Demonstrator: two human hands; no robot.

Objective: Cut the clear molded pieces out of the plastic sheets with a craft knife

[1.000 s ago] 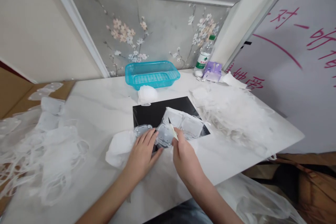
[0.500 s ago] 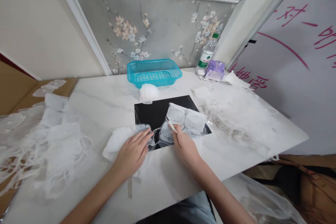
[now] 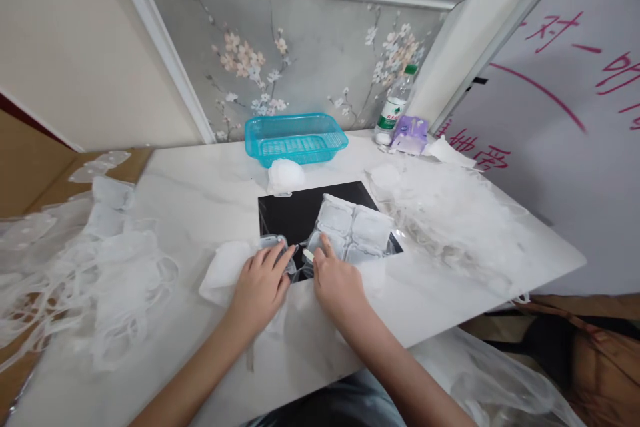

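The right hand point(image 3: 337, 283) hides most of a pale sliver point(image 3: 308, 255), whose kind cannot be told. The left hand point(image 3: 259, 290) covers part of a clear plastic piece point(image 3: 273, 241). Red writing point(image 3: 615, 73) runs off the frame's right edge, a heap of clear film point(image 3: 75, 280) runs off the left edge, and the bottle label point(image 3: 391, 113) at upper right is too small to read.

Here's the board point(image 3: 285, 210) right in the middle of the desk point(image 3: 200, 213), moulded plastic sheets point(image 3: 353, 230) on top of it, a basket point(image 3: 296, 140) behind at the back edge, a bottle point(image 3: 394, 107) and a tissue packet point(image 3: 410, 135) by the back right corner, and plastic heaps point(image 3: 450, 220) on the right, more heaps point(image 3: 100, 280) over the left edge!
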